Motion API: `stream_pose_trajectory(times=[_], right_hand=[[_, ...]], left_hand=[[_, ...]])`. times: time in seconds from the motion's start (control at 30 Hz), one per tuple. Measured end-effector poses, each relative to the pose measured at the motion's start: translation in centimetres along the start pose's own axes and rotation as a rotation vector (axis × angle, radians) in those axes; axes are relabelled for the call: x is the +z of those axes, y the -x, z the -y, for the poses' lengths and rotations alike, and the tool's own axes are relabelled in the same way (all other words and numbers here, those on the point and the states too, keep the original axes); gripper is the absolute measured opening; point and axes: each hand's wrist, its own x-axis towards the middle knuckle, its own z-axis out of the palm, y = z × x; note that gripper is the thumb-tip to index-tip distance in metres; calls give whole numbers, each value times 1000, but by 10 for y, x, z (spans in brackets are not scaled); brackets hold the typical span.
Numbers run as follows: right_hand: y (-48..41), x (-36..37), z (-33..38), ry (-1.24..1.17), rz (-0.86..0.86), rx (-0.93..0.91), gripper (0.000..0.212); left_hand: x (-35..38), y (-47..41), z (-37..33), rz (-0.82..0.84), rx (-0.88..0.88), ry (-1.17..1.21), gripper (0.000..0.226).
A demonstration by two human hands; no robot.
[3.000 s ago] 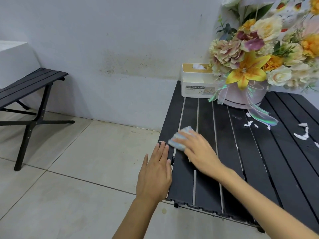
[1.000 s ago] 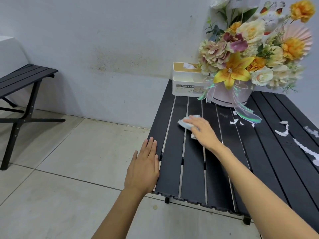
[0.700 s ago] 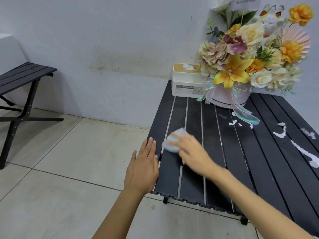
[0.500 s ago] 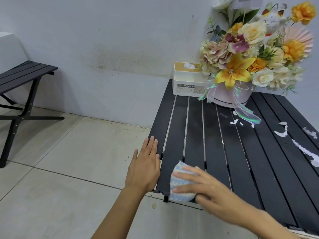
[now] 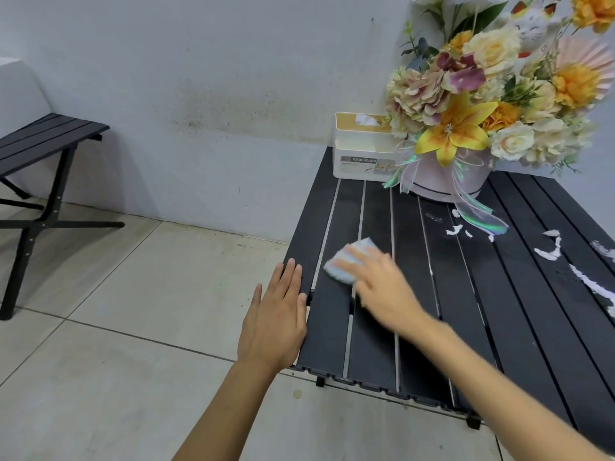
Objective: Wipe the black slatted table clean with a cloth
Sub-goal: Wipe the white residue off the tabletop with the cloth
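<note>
Slats of the black table (image 5: 332,334) run lengthwise away from the person, from the near edge toward the wall, and that direction sets the line of any stroke.

Nearest, the left hand (image 5: 274,316) lies flat on the outermost left slat. Its fingers are straight and together and hold nothing; it looks to be steadying the table.

Just beyond it and to its right, the right hand (image 5: 379,289) presses down on the cloth (image 5: 347,261). The fingers lie spread over the top of it rather than curled round it, though motion blur softens their outline. The cloth, pale blue and white, is folded small and lies flat on the second and third slats from the left, its far corner peeking out past the fingertips.

The slats under and around the cloth look bare. The mess lies to the right of it and slightly farther off: small white scraps (image 5: 454,230) near the ribbon, a curled white scrap (image 5: 548,252) well apart, and a long white streak (image 5: 592,287) toward the right edge. The right hand is the nearer one to all of this, so the work probably carries rightward, slat by slat.

Farthest back stand the flower box (image 5: 446,184) and the tissue holder (image 5: 362,151), touching the wall end of the table.
</note>
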Motion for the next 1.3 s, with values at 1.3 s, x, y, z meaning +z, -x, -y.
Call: stream_pose_trajectory(times=[1.3], right_hand=[[-48,-6,-76,136,-46,387,46]], left_hand=[[0,1,-2,-22,16,-8,50]])
